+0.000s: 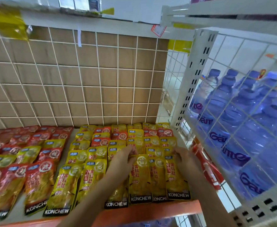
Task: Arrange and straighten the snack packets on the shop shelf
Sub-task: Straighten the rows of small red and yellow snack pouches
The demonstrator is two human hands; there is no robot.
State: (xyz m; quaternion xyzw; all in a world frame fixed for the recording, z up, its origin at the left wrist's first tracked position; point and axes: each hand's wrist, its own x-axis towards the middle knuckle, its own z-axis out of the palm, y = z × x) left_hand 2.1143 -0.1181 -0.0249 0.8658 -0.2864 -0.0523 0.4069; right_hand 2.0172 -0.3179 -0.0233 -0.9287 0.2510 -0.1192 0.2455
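Yellow KONCHEW snack packets (92, 174) lie flat in overlapping rows on the right half of the white shelf (62, 163). Red KONCHEW packets (36, 185) cover the left half, with a few yellow ones mixed in. My left hand (124, 159) pinches the top edge of one yellow packet (140, 179) in the front row. My right hand (183, 158) grips the top of the rightmost yellow packet (177, 182). Both forearms reach in from the bottom and hide parts of the front packets.
A white wire grid (75, 82) backed by brown cardboard closes the shelf's rear. An orange-red strip (150, 212) runs along the front edge. To the right, behind a perforated white upright (195, 79) and wire mesh, stand several blue-capped water bottles (229, 115). An upper shelf (88, 23) hangs overhead.
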